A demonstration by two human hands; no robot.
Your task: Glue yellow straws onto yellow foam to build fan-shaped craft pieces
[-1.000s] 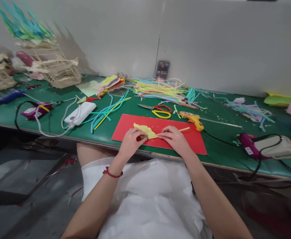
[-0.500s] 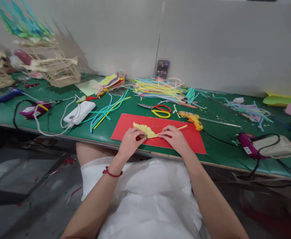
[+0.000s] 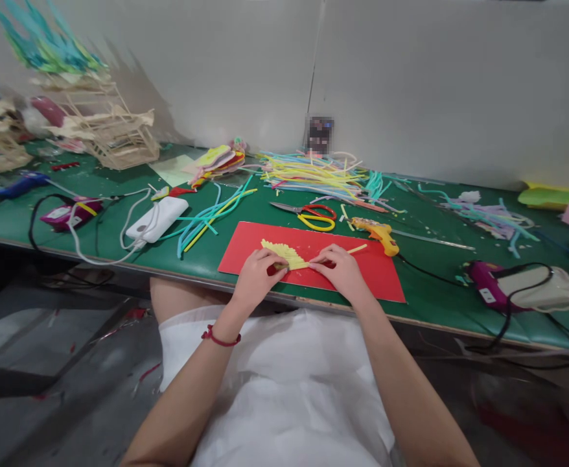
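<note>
A fan-shaped piece of pale yellow ridged strips (image 3: 284, 251) lies on a red board (image 3: 236, 250) at the table's front edge. My left hand (image 3: 255, 277) pinches the lower left edge of this piece, thumb and fingertips together. Along its lower edge runs a yellow strip (image 3: 357, 249), probably a pipe cleaner, whose free end sticks out beyond my right hand (image 3: 339, 269). The fingers of that hand are closed on the strip, close to the piece's right corner. My fingers hide parts of both.
Behind the board lie scissors (image 3: 318, 217) and an orange-yellow glue gun (image 3: 376, 235) with a black cord. A pile of coloured pipe cleaners (image 3: 313, 175) is by the wall. To the left are a white power bank (image 3: 158, 219) and loose blue-green stems (image 3: 216, 211).
</note>
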